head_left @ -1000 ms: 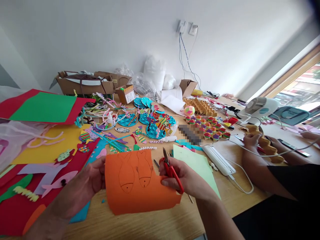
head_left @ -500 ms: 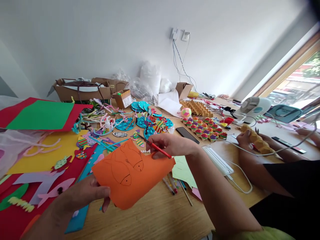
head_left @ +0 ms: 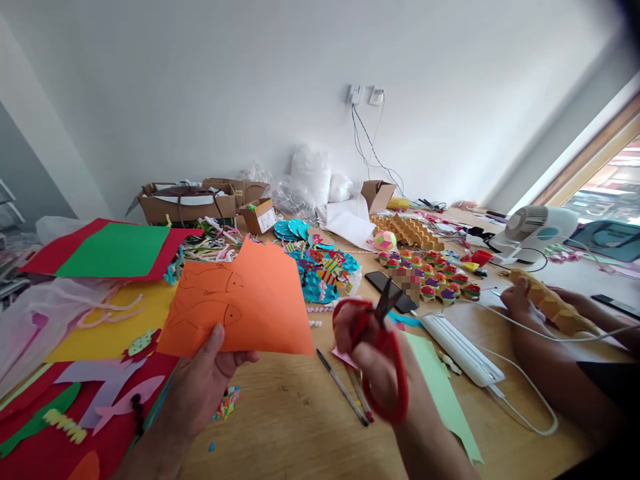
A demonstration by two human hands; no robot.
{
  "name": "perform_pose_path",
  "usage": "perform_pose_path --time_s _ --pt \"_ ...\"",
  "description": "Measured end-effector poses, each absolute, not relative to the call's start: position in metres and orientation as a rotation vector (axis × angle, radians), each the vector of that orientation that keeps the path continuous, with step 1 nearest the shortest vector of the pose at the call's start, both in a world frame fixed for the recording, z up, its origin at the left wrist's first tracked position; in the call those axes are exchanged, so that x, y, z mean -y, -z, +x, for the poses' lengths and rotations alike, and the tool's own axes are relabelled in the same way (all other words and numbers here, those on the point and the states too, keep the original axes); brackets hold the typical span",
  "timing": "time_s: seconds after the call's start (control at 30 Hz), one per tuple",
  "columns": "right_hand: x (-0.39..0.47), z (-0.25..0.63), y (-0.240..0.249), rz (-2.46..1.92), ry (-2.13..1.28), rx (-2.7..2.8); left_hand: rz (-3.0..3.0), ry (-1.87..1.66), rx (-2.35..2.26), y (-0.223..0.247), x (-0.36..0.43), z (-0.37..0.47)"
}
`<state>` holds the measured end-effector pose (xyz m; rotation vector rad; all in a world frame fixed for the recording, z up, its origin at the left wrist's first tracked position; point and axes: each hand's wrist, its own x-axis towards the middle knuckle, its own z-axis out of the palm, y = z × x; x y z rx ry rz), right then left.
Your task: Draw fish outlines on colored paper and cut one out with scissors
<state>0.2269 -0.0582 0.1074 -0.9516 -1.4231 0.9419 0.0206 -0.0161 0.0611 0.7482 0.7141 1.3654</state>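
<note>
My left hand (head_left: 207,380) grips the lower edge of an orange paper sheet (head_left: 273,300), thumb on the front and fingers behind it. Two fish outlines are drawn in dark line on the sheet's left part, both heads facing right. My right hand (head_left: 375,353) is closed round red-handled scissors (head_left: 395,373), apart from the paper and to its right. The scissors' dark blades point up and look slightly parted, though motion blurs them. Below the hands, pens (head_left: 343,387) lie on the wooden table (head_left: 280,427) beside light green paper (head_left: 440,393).
Left are coloured sheets (head_left: 117,250) and paper cutouts. Behind stand cardboard boxes (head_left: 185,207), blue discs (head_left: 293,230) and painted egg trays (head_left: 435,277). Right are a phone (head_left: 383,287), a white power strip (head_left: 463,350), a fan (head_left: 537,233) and another person's hands holding a tan egg-carton piece (head_left: 555,307).
The orange sheet has turned and moved left and up, fish heads now facing right. My right hand has drawn away from it, to the right and down, with the scissors turned upward.
</note>
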Motion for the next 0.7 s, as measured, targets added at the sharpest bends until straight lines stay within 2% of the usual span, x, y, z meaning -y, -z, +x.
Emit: perform_pose_path --time_s 0.1,0.23,0.47,0.7 --pt "0.072 0.202 -0.069 -0.999 -1.141 1.271 0.723 -1.455 -0.663 -0.067 0.015 0.034" --pt "0.066 0.178 -0.036 -0.925 -1.149 0.997 0.710 -1.471 -0.587 -0.066 0.019 0.050" --pt "0.043 0.175 -0.046 -0.764 -1.060 0.645 0.786 -1.475 -0.523 -0.053 0.025 0.060" --pt "0.025 0.176 -0.051 -0.799 -0.982 0.618 0.902 -1.314 -0.640 -0.050 0.030 0.054"
